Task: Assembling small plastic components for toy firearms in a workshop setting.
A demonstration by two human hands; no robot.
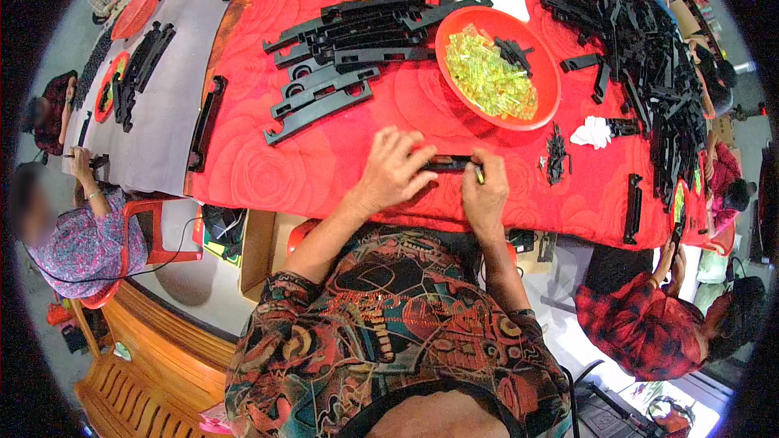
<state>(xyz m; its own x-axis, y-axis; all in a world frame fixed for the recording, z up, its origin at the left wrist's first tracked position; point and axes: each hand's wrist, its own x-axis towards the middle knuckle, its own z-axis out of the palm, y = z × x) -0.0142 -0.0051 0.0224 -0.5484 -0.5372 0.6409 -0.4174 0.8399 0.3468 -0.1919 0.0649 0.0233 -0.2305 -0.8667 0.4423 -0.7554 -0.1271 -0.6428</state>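
A slim black plastic part (449,164) lies crosswise between my hands near the table's front edge. My left hand (392,169) has its thumb and fingers bent around the part's left end. At the other end, my right hand (486,191) is closed, with a small translucent yellow tube (479,174) showing between thumb and finger. Beyond them, a red round bowl (548,73) holds many yellow tubes (487,73) and a few small black pieces (514,55). To the left of the bowl lies a stack of finished-looking long black plastic parts (324,109).
A red patterned cloth (268,170) covers the table. A large heap of black parts (649,57) fills the right side. Small black pieces (556,158) and crumpled white tissue (592,132) lie right of my hands. People sit at left (81,227) and right (641,320).
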